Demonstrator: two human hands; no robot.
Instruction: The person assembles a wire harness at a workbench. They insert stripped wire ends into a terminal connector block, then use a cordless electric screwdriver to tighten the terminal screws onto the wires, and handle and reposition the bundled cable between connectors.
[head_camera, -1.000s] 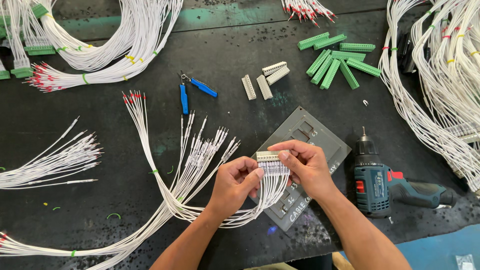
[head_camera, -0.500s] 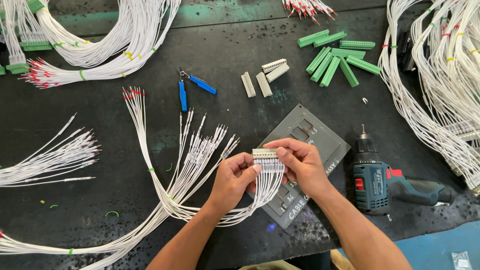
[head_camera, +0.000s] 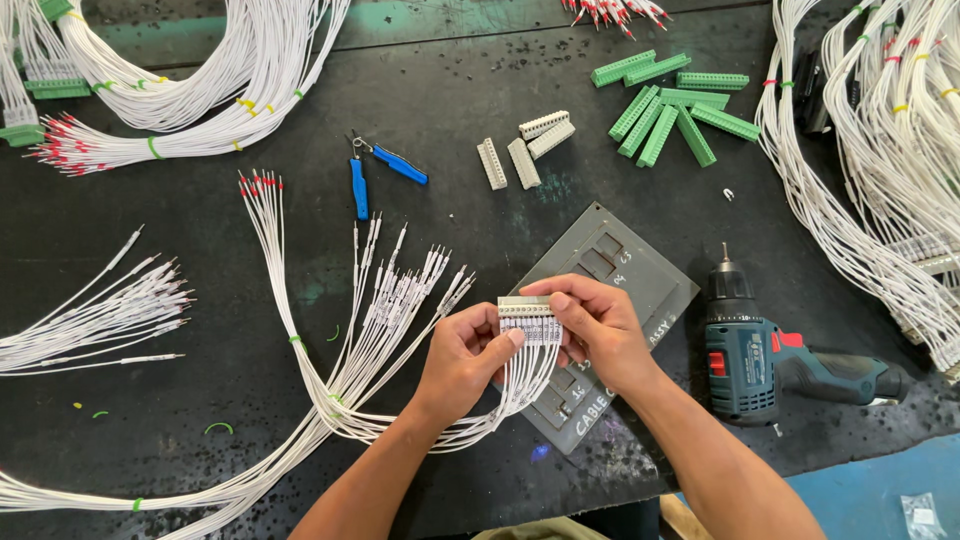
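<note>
Both my hands hold a grey terminal block connector (head_camera: 524, 308) just above the black table. My left hand (head_camera: 462, 362) pinches its left end and the white wires (head_camera: 522, 372) that run down from it. My right hand (head_camera: 597, 326) grips its right end from above. The wires curve left and join a loose white harness (head_camera: 330, 390) bound with green ties. Under my hands lies a dark grey plate (head_camera: 640, 280) with rectangular cut-outs.
A blue cordless drill (head_camera: 770, 360) lies right of the plate. Blue-handled pliers (head_camera: 372, 172), grey connectors (head_camera: 522, 150) and green connectors (head_camera: 670, 100) lie farther back. White wire bundles (head_camera: 200, 90) fill the top left, the left edge and the right side (head_camera: 880, 170).
Hardly anything moved: both hands and the connector stay in place over the plate, with only a slight shift of the fingers on it.
</note>
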